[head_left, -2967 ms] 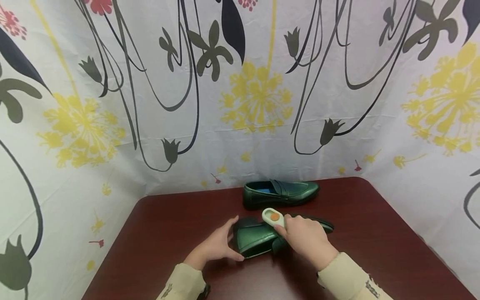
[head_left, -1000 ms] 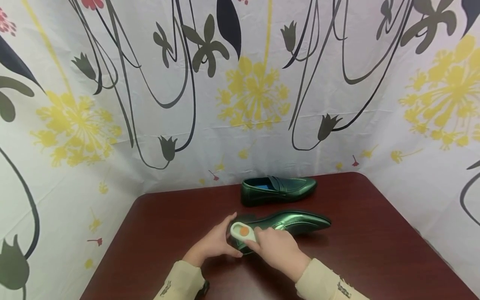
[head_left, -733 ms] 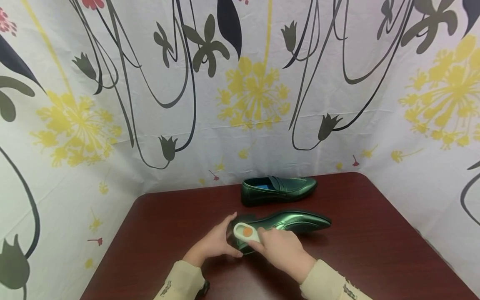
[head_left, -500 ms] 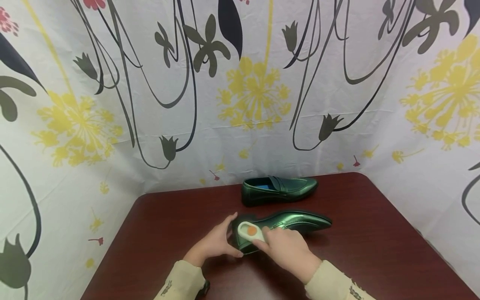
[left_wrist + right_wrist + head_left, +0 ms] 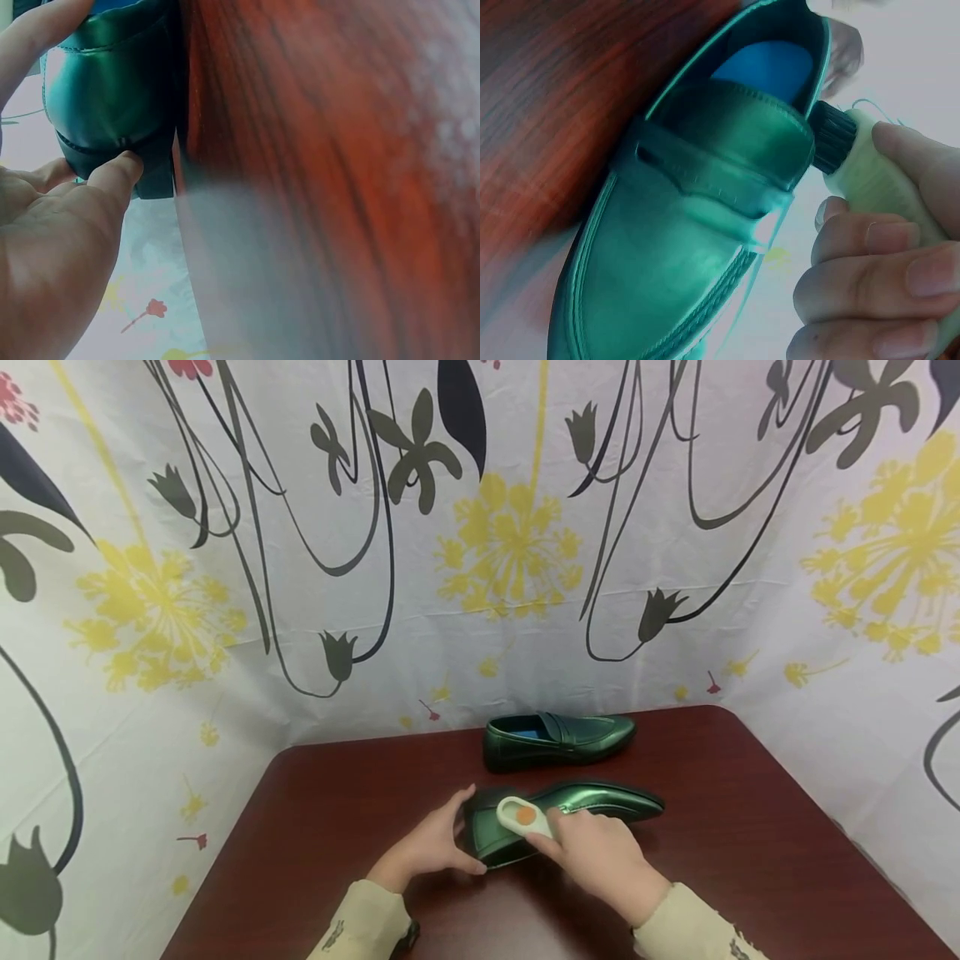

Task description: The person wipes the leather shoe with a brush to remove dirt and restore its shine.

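Observation:
A shiny dark green loafer [image 5: 600, 799] lies tipped on its side on the table, toe to the right, its opening turned toward me. My left hand [image 5: 429, 845] grips it at the heel, thumb on the near side and fingers on the far side. In the left wrist view, fingertips press the back of the loafer [image 5: 112, 90] low at the heel. My right hand [image 5: 603, 857] holds a pale green brush [image 5: 517, 814] with an orange dot against the upward side. Dark bristles [image 5: 832, 139] touch the loafer near its strap in the right wrist view.
A matching green loafer [image 5: 562, 743] with a blue insole stands upright behind, toe to the right, near the far edge of the dark red wooden table [image 5: 345, 802]. A white floral-patterned cloth [image 5: 300, 552] surrounds the table at the back and sides.
The brush went left to the heel, then has slid right along the loafer's side over the last second. The loafer has rolled a little since the oldest frame. My left hand stays at the heel.

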A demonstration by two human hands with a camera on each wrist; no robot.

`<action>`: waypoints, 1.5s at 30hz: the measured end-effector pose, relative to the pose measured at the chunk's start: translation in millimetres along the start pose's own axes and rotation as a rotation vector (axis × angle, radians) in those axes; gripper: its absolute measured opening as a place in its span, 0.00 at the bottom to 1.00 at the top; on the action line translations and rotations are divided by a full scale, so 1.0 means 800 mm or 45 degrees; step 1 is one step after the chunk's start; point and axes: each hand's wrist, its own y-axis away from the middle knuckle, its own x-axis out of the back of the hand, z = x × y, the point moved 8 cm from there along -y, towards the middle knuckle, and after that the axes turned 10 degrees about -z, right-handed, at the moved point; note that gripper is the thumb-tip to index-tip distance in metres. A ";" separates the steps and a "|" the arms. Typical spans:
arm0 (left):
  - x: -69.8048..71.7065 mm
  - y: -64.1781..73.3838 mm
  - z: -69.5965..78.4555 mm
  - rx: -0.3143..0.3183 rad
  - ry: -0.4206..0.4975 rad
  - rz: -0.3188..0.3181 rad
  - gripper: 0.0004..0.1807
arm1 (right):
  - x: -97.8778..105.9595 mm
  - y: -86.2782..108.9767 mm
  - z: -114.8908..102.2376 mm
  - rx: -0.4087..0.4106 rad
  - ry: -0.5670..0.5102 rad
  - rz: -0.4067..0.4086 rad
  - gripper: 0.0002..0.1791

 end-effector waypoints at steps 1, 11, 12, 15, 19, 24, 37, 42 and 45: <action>0.000 0.000 0.000 0.002 0.003 -0.002 0.68 | 0.002 0.001 0.002 -0.003 0.001 0.002 0.20; 0.001 0.000 0.003 -0.004 0.005 -0.011 0.67 | 0.014 0.008 0.020 -0.033 0.022 0.036 0.20; 0.000 0.000 0.003 -0.002 0.005 -0.011 0.67 | 0.014 0.009 0.022 -0.034 0.018 0.034 0.20; 0.001 0.000 0.004 0.006 0.008 -0.013 0.67 | 0.014 0.010 0.025 -0.034 0.003 0.024 0.20; 0.000 0.001 0.004 0.011 0.003 -0.016 0.67 | 0.012 0.011 0.033 -0.046 -0.025 0.013 0.20; 0.001 0.001 0.004 0.017 -0.023 -0.013 0.67 | 0.016 0.014 0.043 -0.071 -0.056 0.007 0.20; -0.001 -0.001 0.003 0.024 -0.063 -0.021 0.67 | 0.024 0.031 0.079 -0.109 -0.005 0.088 0.23; 0.001 -0.002 0.004 -0.001 -0.042 -0.022 0.66 | 0.026 0.036 0.093 -0.118 0.011 0.176 0.25; 0.001 -0.002 0.005 -0.011 -0.047 -0.023 0.66 | 0.026 0.041 0.102 -0.125 0.010 0.213 0.25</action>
